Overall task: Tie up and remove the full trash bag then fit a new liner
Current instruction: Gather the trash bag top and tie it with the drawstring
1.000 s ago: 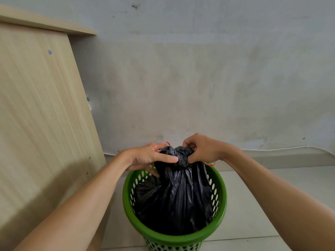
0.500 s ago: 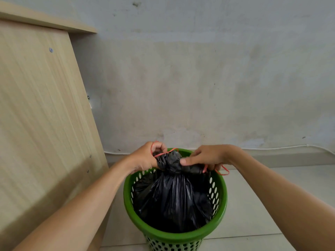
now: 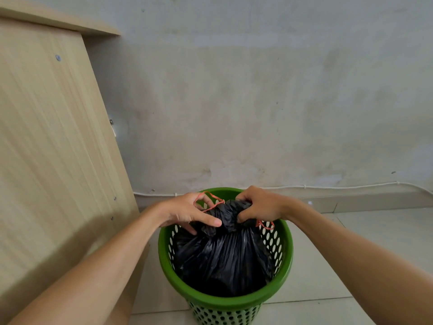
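Note:
A black trash bag (image 3: 225,256) sits inside a green perforated bin (image 3: 284,261) on the floor, its top gathered into a bunched neck. My left hand (image 3: 187,211) presses the left side of the neck with the thumb and has a loop of the red drawstring (image 3: 208,200) around its fingers. My right hand (image 3: 260,205) clutches the right side of the bunched neck. Another bit of red drawstring hangs below the right hand over the bin's rim.
A light wooden cabinet side (image 3: 54,148) stands close on the left of the bin. A stained grey wall (image 3: 257,102) rises right behind it, with a thin white cable (image 3: 328,186) along the skirting. Pale floor tiles (image 3: 328,266) lie to the right.
Both hands dropped from above the bin to rim height, then stayed working the neck. The red drawstring loop now shows clearly around the left fingers.

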